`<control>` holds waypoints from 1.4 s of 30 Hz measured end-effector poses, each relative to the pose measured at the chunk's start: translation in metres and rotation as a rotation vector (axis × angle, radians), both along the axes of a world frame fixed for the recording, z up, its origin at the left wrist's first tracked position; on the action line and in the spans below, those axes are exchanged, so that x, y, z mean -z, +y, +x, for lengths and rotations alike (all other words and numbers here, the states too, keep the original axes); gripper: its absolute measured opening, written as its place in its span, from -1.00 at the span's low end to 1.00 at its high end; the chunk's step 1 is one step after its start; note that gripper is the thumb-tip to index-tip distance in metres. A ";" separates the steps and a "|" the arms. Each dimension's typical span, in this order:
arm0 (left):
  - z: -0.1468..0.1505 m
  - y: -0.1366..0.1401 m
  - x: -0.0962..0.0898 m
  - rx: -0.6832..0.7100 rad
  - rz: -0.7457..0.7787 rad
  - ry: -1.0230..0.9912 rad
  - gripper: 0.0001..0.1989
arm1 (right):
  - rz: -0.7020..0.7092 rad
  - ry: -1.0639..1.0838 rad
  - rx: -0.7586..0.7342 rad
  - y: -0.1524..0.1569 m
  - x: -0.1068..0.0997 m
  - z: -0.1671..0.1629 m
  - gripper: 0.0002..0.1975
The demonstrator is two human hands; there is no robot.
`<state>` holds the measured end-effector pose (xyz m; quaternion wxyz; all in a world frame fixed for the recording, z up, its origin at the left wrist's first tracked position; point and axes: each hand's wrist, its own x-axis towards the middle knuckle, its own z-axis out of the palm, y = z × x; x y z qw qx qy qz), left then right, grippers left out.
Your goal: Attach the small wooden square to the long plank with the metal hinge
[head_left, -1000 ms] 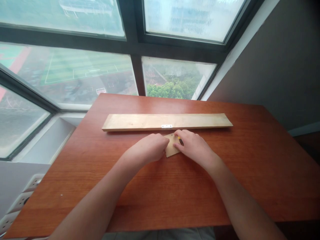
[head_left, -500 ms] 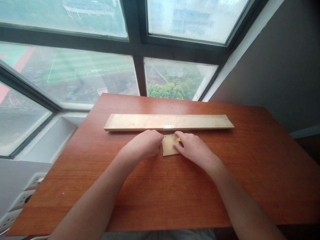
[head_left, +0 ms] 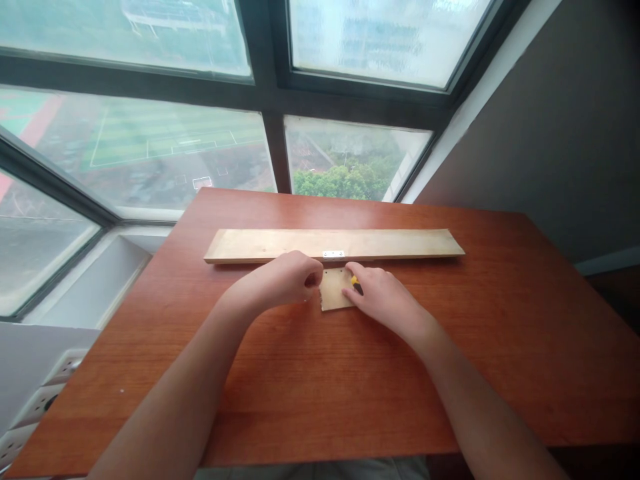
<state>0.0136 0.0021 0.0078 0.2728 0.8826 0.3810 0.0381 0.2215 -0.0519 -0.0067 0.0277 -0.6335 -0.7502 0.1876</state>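
Note:
A small square of pale wood (head_left: 331,292) with a rough left edge and small dark marks near its far edge lies flat on the table. My right hand (head_left: 387,293) rests over its right side, with a yellow-and-black tool (head_left: 357,285) tucked inside the fingers; most of this tool is hidden. At the square's left edge is my left hand (head_left: 295,277), its fingers curled into a pinch. Whatever the pinch contains, if anything, is too small to name. Just beyond both hands lies a long pale wooden board (head_left: 270,244), with a small white metal plate (head_left: 333,254) at its near edge.
The reddish-brown table (head_left: 310,393) stretches out on both sides of my arms. A window frame (head_left: 273,93) stands behind it. White power sockets (head_left: 37,405) are beside the table's left edge, and a dark wall (head_left: 540,133) rises at the right.
My left hand has shifted slightly left and turned, so the hollow of its curled fingers now shows. My right hand keeps its place on the square. The whole view has drifted a little.

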 end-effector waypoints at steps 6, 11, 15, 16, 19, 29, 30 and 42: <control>0.008 0.005 0.004 -0.011 -0.048 -0.248 -0.86 | 0.054 0.111 -0.001 0.001 -0.001 0.007 -0.72; 0.015 0.003 0.000 -0.136 -0.161 -0.428 -0.87 | 0.183 0.243 0.024 0.003 -0.009 0.006 -0.67; 0.024 -0.002 0.002 -0.171 -0.299 -0.556 -0.88 | 0.224 0.333 -0.038 0.000 -0.013 -0.001 -0.78; 0.026 -0.003 0.003 -0.172 -0.322 -0.576 -0.88 | 0.229 0.340 -0.039 -0.001 -0.013 -0.002 -0.79; 0.031 -0.005 0.007 -0.185 -0.358 -0.612 -0.89 | 0.237 0.339 -0.026 0.000 -0.010 -0.001 -0.81; 0.033 -0.005 0.010 -0.195 -0.403 -0.623 -0.86 | 0.217 0.275 -0.054 0.002 -0.006 0.002 -0.79; 0.032 -0.005 0.009 -0.177 -0.402 -0.610 -0.84 | 0.209 0.264 -0.059 0.002 -0.005 0.002 -0.78; 0.009 -0.006 -0.013 -0.177 0.028 0.079 -0.81 | 0.118 0.097 -0.085 0.000 -0.003 0.006 -0.87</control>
